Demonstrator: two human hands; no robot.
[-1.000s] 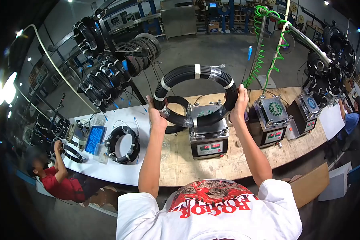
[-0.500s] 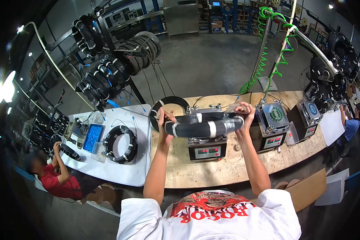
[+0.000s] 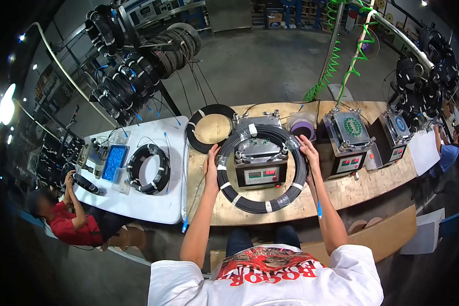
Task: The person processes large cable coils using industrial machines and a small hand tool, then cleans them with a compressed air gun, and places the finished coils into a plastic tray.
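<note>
My left hand (image 3: 210, 162) and my right hand (image 3: 309, 153) are closed on opposite sides of a coil of black cable (image 3: 251, 205). White tape and clear wrap bind the coil in several places. Its open face is turned toward me, above the wooden table (image 3: 209, 206). Thin cable ends hang down beside both forearms, one with a blue connector (image 3: 185, 224) at the left, the other with a blue connector (image 3: 320, 209) at the right. Through the ring shows a machine (image 3: 260, 176) with a metal top plate and a red-lit display.
Another black coil (image 3: 193, 136) lies behind my left hand, and a purple spool (image 3: 303, 125) behind my right. Two similar machines (image 3: 350, 163) (image 3: 396, 154) stand rightward. A white table (image 3: 174, 204) holds a blue tray (image 3: 115, 162) and a taped coil (image 3: 132, 171). A co-worker (image 3: 79, 227) sits left.
The coil has swung from nearly edge-on to facing me, its lower side now nearer my body. The cable ends with blue connectors now hang in view, and the purple spool is uncovered.
</note>
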